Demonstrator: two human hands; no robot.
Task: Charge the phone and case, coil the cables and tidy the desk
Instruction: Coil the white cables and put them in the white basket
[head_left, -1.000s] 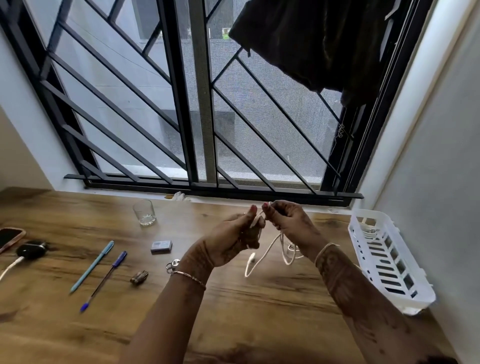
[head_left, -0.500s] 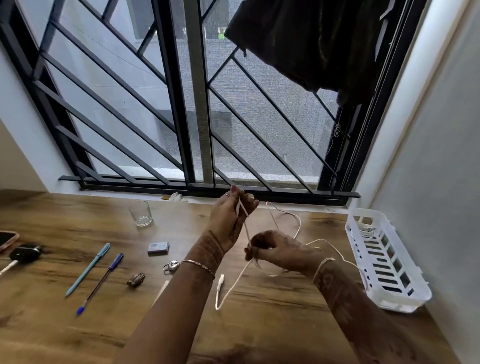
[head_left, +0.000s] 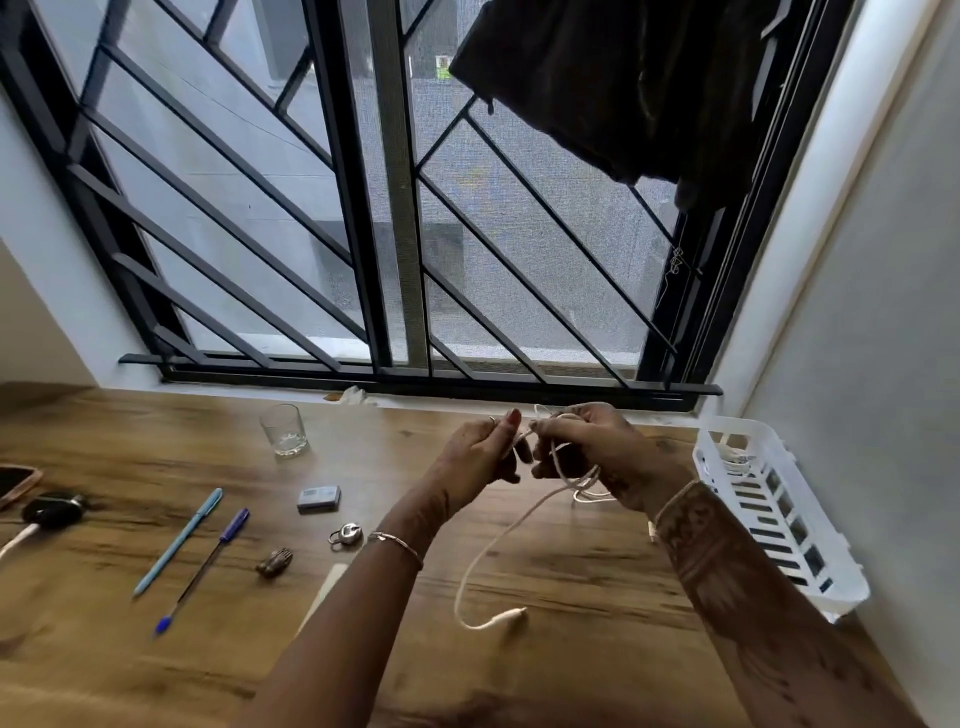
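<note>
Both hands work above the middle of the bench (head_left: 571, 670), close together just below the window (head_left: 395, 208). The left hand (head_left: 475, 454) has a narrow grip, pinching the cable (head_left: 496, 548) between thumb and fingertips. The right hand (head_left: 597, 444) has its grip curled round several loops of the same cable. A loose tail drops from the hands toward the lower centre, and its plug end lies on the wood. The coil looks part made. The likeliest slip is the loops sliding off the right fingers if the pinch loosens while the next turn is wound, which would spill the whole bundle. The trailing plug could also drag across the wood and catch on the padlock (head_left: 345, 534) just left of it, or whip as the slack shortens. A tight wrap could kink the thin lead. The left forearm hangs low over the bench, so a sweep to the left could knock the pens (head_left: 179, 540) or the glass (head_left: 284, 431). The phone (head_left: 15, 483) and case (head_left: 52, 510) sit at the far left edge, well apart from the hands, with a white lead in the case. Bare wood lies in the lower centre and between the hands and the basket (head_left: 737, 422), which stands against the right wall (head_left: 883, 312), so the way to it looks unobstructed.
</note>
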